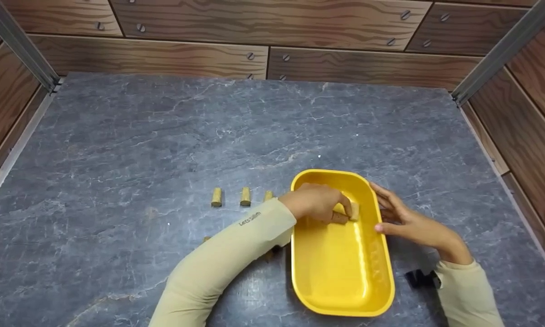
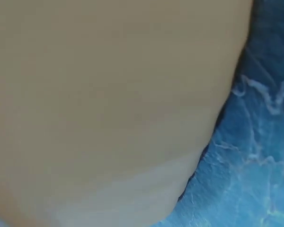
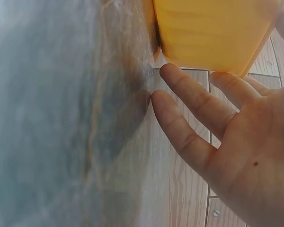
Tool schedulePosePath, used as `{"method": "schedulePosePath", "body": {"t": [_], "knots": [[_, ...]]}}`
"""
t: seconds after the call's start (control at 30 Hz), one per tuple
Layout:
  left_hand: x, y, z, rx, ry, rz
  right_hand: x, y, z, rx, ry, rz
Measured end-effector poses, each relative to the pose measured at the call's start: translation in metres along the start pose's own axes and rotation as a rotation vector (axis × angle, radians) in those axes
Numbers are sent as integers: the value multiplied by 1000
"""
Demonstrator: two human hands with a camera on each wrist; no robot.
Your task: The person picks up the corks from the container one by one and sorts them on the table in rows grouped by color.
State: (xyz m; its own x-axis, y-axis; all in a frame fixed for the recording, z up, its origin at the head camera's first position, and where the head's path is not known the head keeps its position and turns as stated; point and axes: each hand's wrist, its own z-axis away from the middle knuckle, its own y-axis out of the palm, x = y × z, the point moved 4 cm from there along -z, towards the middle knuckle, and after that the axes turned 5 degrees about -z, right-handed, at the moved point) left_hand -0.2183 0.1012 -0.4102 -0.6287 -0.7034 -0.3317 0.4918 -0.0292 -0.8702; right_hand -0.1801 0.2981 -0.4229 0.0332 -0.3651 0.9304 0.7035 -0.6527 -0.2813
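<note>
A deep yellow plastic tray (image 1: 331, 272) with rounded corners stands on the table in the head view. My left hand (image 1: 320, 202) reaches over its left rim, fingers curled down and pinching a small yellowish wooden block (image 1: 340, 209). Against the fingertips, on the tray floor, is another pale wooden block (image 1: 354, 211). My right hand (image 1: 406, 222) rests against the tray's right outer wall, thumb near the rim. In the right wrist view its fingers (image 3: 194, 97) are extended and spread beside the tray wall (image 3: 203, 35). A sleeve (image 2: 109, 109) fills most of the left wrist view, hiding that hand.
Left of the tray, small wooden blocks stand in a row: one (image 1: 216, 197), a second (image 1: 245, 196) and a third (image 1: 268, 195) partly behind the left sleeve. Another block's edge (image 1: 207, 238) peeks out by the forearm. Wood-patterned panels (image 1: 345, 63) border the grey marbled table (image 1: 186, 122).
</note>
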Motion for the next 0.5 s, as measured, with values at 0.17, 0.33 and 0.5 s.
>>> {"method": "schedulePosePath", "body": {"t": [0.17, 0.33, 0.5], "knots": [[1, 1, -3, -6, 19, -18, 0, 1, 0, -2, -1, -1], [3, 0, -2, -25, 27, -18, 1, 0, 1, -6, -26, 20], [1, -4, 2, -63, 21, -3, 1, 0, 1, -6, -22, 22]]}}
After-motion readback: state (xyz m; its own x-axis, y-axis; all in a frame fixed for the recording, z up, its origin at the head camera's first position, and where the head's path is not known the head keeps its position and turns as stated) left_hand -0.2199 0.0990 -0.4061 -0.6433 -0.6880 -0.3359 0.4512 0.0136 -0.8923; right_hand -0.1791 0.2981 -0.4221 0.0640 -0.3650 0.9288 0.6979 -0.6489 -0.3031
